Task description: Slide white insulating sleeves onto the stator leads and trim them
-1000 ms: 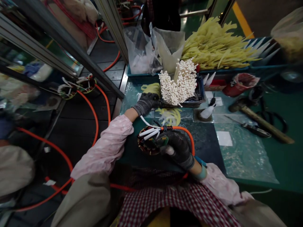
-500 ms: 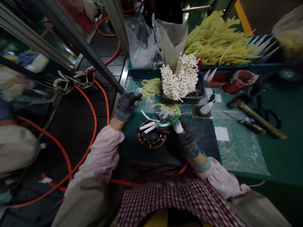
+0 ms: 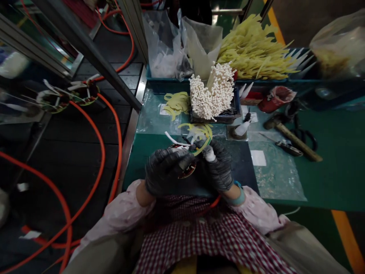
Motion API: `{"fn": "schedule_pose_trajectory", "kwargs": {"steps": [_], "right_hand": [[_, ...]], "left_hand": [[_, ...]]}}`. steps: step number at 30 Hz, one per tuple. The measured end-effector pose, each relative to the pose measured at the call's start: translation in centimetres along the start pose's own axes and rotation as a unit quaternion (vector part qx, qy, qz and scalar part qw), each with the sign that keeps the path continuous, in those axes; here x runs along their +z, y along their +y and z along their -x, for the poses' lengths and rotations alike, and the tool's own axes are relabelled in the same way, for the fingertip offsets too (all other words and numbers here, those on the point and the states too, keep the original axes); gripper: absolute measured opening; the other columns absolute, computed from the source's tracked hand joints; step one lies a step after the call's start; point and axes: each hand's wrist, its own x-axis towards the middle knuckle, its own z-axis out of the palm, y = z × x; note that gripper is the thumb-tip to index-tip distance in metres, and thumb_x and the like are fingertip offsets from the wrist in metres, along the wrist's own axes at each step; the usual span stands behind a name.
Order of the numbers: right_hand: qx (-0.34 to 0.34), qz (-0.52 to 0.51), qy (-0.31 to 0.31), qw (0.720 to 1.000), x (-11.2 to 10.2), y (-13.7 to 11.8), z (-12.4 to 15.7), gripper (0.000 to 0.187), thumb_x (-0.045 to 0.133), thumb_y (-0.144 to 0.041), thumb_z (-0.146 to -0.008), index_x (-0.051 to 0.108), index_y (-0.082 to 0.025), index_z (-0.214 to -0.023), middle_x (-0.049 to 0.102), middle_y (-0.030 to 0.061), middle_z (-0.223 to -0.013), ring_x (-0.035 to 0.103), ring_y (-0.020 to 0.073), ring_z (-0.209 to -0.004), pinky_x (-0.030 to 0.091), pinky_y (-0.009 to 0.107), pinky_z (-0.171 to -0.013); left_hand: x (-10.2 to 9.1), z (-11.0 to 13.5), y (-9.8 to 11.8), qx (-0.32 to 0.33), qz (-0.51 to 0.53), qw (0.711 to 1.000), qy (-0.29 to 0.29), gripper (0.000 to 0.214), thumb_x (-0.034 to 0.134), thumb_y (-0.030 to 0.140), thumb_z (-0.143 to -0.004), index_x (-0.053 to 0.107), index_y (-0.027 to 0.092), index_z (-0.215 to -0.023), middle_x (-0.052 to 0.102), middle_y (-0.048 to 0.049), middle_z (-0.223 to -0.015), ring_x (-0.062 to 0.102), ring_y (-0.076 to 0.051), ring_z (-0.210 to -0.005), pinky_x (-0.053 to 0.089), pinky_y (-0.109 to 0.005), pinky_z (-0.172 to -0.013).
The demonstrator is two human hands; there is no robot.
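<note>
A round motor stator [image 3: 188, 172] with dark red windings lies on the dark mat, mostly hidden under my left hand [image 3: 168, 167]. That hand, in a grey glove, is closed over the stator's white sleeved leads; a loose white sleeve [image 3: 174, 139] sticks out past its fingers. My right hand [image 3: 219, 165], gloved too with white wrapping on one digit, pinches the end of a yellow-green wire bundle [image 3: 205, 145] that curves from the leads. Just beyond lie yellow sleeve strips [image 3: 199, 129].
A black tray holds thin white-tipped sticks [image 3: 212, 93]. Behind stand plastic bags [image 3: 162, 49] and a heap of yellow strips [image 3: 253, 49]. A hammer [image 3: 296, 139], a knife [image 3: 288, 147] and a white-tipped bottle [image 3: 242, 129] lie rightward. Orange hoses [image 3: 104, 148] hang by the metal frame at left.
My left hand has come from beside the yellow strips down and right onto the stator's leads. My right hand stays at the wire bundle. The view has shifted slightly.
</note>
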Motion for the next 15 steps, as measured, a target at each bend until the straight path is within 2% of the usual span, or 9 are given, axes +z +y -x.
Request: {"fn": "schedule_pose_trajectory", "kwargs": {"steps": [2,4,6,8,10,11,13,15], "right_hand": [[-0.032,0.003,-0.002,0.999,-0.3,0.0,0.0,0.050,0.072,-0.073,-0.108,0.086,-0.027,-0.093,0.088,0.0011,-0.087,0.081,0.0237,-0.080,0.068,0.037,-0.076],[-0.060,-0.008,-0.014,0.998,-0.5,-0.1,0.1,0.046,0.073,-0.070,-0.109,0.088,-0.028,-0.100,0.090,0.0012,-0.092,0.084,0.0241,-0.082,0.070,0.037,-0.077],[-0.081,-0.023,-0.030,0.996,-0.6,-0.1,0.3,0.041,0.075,-0.069,-0.109,0.088,-0.030,-0.105,0.091,0.0010,-0.095,0.086,0.0245,-0.084,0.071,0.037,-0.079],[-0.091,-0.038,-0.040,0.994,-0.7,0.1,0.6,0.039,0.077,-0.069,-0.109,0.087,-0.031,-0.107,0.091,0.0007,-0.095,0.086,0.0247,-0.084,0.072,0.038,-0.081],[-0.095,-0.047,-0.039,0.994,-0.7,0.6,0.8,0.042,0.071,-0.072,-0.110,0.084,-0.032,-0.106,0.089,0.0011,-0.094,0.085,0.0251,-0.084,0.073,0.040,-0.084],[-0.097,-0.044,-0.035,0.994,-0.8,0.9,0.8,0.046,0.067,-0.075,-0.112,0.082,-0.031,-0.105,0.088,0.0017,-0.093,0.085,0.0255,-0.085,0.073,0.041,-0.086],[-0.101,-0.035,-0.040,0.993,-1.1,1.4,0.4,0.055,0.057,-0.079,-0.114,0.079,-0.030,-0.103,0.085,0.0026,-0.091,0.084,0.0263,-0.084,0.073,0.043,-0.086],[-0.104,-0.032,-0.094,0.990,-1.6,1.5,-0.4,0.056,0.054,-0.078,-0.116,0.080,-0.030,-0.104,0.085,0.0024,-0.090,0.083,0.0252,-0.082,0.072,0.040,-0.082]], "left_hand": [[-0.2,0.2,0.0,0.006,0.000,1.000,-0.002,0.022,0.069,0.020,-0.116,0.079,0.024,-0.135,0.089,-0.0052,-0.117,0.085,-0.020,-0.110,0.069,-0.031,-0.098],[-0.4,0.1,0.2,-0.029,0.021,0.999,-0.004,0.022,0.068,0.019,-0.116,0.079,0.026,-0.134,0.090,-0.0038,-0.117,0.086,-0.019,-0.108,0.070,-0.030,-0.097],[-0.4,0.0,0.6,-0.060,0.052,0.997,-0.012,0.028,0.070,0.017,-0.114,0.079,0.028,-0.139,0.090,-0.0037,-0.120,0.086,-0.020,-0.112,0.071,-0.031,-0.100],[-0.5,0.1,1.0,-0.059,0.085,0.994,-0.021,0.038,0.071,0.016,-0.113,0.076,0.029,-0.148,0.090,-0.0043,-0.127,0.086,-0.021,-0.120,0.072,-0.034,-0.107],[-0.8,0.8,1.3,-0.070,0.116,0.991,-0.026,0.044,0.070,0.015,-0.114,0.073,0.032,-0.154,0.089,-0.0027,-0.130,0.086,-0.021,-0.122,0.072,-0.034,-0.109],[-1.0,1.3,1.3,-0.099,0.126,0.987,-0.019,0.045,0.070,0.016,-0.115,0.073,0.035,-0.155,0.090,-0.0013,-0.128,0.087,-0.020,-0.119,0.073,-0.034,-0.107],[-1.5,2.6,1.0,-0.205,0.150,0.967,0.009,0.047,0.073,0.027,-0.116,0.068,0.040,-0.161,0.089,-0.0016,-0.132,0.088,-0.022,-0.115,0.076,-0.037,-0.101],[-1.9,3.9,0.5,-0.310,0.185,0.932,-0.004,0.060,0.078,0.044,-0.114,0.058,0.039,-0.170,0.084,-0.0076,-0.144,0.087,-0.028,-0.121,0.078,-0.045,-0.098]]}}
